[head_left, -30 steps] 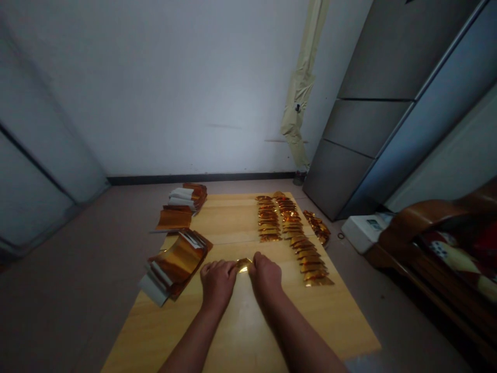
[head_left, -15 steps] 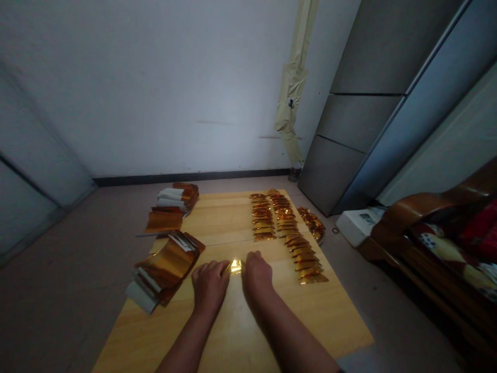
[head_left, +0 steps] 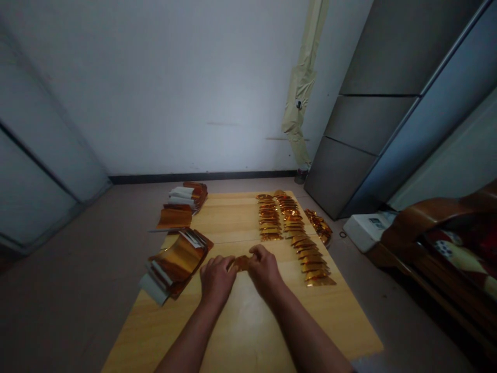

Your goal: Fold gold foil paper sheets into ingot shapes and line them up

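Between my two hands, over the middle of the wooden table [head_left: 244, 321], is a small piece of gold foil paper [head_left: 242, 263]. My left hand [head_left: 218, 277] pinches its left end with thumb and fingers. At the other end my right hand [head_left: 264, 268] is closed on the foil paper, its index finger bent above. Stacks of gold foil sheets [head_left: 180, 256] with white backs lie fanned at the table's left edge, nearest my left hand. To the right of my right hand, folded gold foil pieces [head_left: 310, 256] overlap in two rows.
More foil stacks [head_left: 174, 216] rest at the far left corner, partly past the edge. Beyond the table's right side sits a heap of folded gold pieces [head_left: 319, 226]. A white box [head_left: 365, 231], a wooden bench [head_left: 423, 248] and a grey refrigerator [head_left: 349, 150] stand on the right.
The view has shifted slightly, moving the scene rightward. The foil paper between my hands looks darker and no longer glints, and my right fingers have lifted and bent differently.
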Demonstrator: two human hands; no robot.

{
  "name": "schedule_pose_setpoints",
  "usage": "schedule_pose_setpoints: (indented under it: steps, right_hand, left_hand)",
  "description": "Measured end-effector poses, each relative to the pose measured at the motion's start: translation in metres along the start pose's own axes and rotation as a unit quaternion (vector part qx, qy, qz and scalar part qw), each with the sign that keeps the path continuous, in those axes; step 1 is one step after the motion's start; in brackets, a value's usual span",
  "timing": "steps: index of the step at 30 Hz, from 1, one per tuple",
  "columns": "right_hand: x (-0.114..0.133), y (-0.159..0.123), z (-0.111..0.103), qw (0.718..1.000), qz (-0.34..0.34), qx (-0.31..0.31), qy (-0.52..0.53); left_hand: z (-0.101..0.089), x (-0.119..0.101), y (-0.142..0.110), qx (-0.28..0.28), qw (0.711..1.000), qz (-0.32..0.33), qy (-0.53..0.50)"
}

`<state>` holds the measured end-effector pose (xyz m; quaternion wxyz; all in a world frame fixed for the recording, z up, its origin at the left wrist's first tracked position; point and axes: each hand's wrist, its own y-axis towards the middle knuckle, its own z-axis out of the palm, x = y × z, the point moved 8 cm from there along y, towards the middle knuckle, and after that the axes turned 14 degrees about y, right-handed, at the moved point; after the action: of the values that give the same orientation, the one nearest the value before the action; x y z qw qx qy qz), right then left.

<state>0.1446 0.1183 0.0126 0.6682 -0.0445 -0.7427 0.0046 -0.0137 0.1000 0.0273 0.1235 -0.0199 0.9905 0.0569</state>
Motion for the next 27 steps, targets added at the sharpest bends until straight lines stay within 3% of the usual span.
schedule_pose_setpoints:
  steps: [4,6,9,12,15,23,27]
  right_hand:
    - [-0.005,0.007,0.007,0.969,0.022,0.061,0.237]
    - [-0.003,0.008,0.007,0.958,0.027,0.071,0.277]
    - [0.001,0.008,0.008,0.949,0.026,0.075,0.304]
    - [0.000,0.008,0.008,0.948,0.019,0.071,0.309]
    - [-0.002,0.010,0.006,0.954,0.010,0.067,0.293]
    - [0.000,0.016,0.002,0.967,-0.003,0.086,0.238]
    - [-0.001,0.015,0.003,0.975,-0.009,0.088,0.206]
  left_hand:
    - [0.006,0.005,0.014,0.028,0.991,0.010,-0.132]
    - [0.012,0.005,0.019,0.075,0.971,0.013,-0.226]
    - [0.023,-0.001,0.021,0.179,0.919,0.018,-0.350]
    - [0.027,-0.006,0.023,0.238,0.881,0.010,-0.410]
    - [0.026,-0.007,0.028,0.216,0.888,0.013,-0.406]
    - [0.021,-0.005,0.027,0.076,0.934,0.025,-0.349]
    - [0.016,-0.005,0.025,0.061,0.938,0.030,-0.341]
